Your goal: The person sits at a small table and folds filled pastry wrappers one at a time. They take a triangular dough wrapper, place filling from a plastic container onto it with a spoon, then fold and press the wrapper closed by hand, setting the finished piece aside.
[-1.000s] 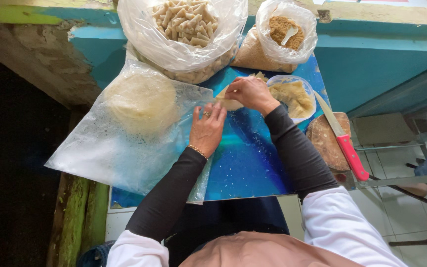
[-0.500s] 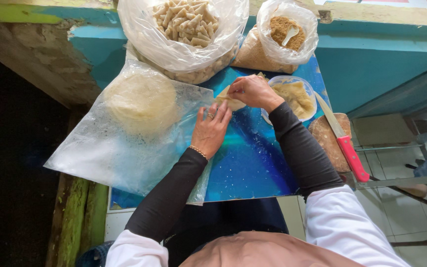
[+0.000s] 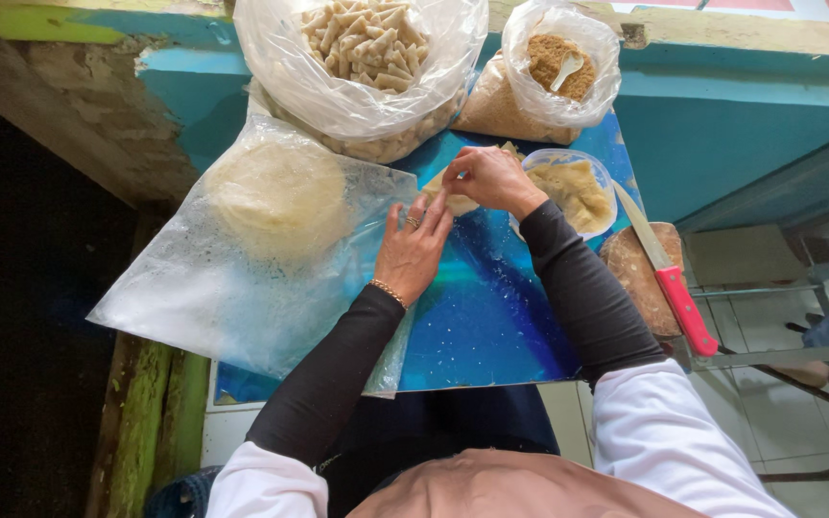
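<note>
A person in black sleeves is working at a glossy blue counter (image 3: 491, 326), seen from above. At far left, one clear plastic sheet (image 3: 194, 288) is lying over the counter's edge, carrying a single round stack of pale wrappers (image 3: 275, 197). Just beyond it, one large clear bag of rolled pastry pieces (image 3: 367, 48) is sitting open, heaped too high to count.

Near the centre, the left hand (image 3: 413, 251), wearing one ring and one bracelet, is resting flat on the counter with its fingers (image 3: 434, 206) spread and the tips touching one pale wrapper piece (image 3: 453, 199). The right hand (image 3: 491, 177) is curling over the same piece from the far side, its fingers pinching the top edge. The piece is lying on the blue counter between the two hands, just beside the bowl.

To the right, one smaller bag of brown crumbs (image 3: 554, 67) is holding one white spoon (image 3: 566, 69). Below it, one clear bowl of yellowish filling (image 3: 573, 187) is touching the right wrist's side. At far right, one knife with a red handle (image 3: 669, 278) is lying across one round wooden board (image 3: 633, 273).
</note>
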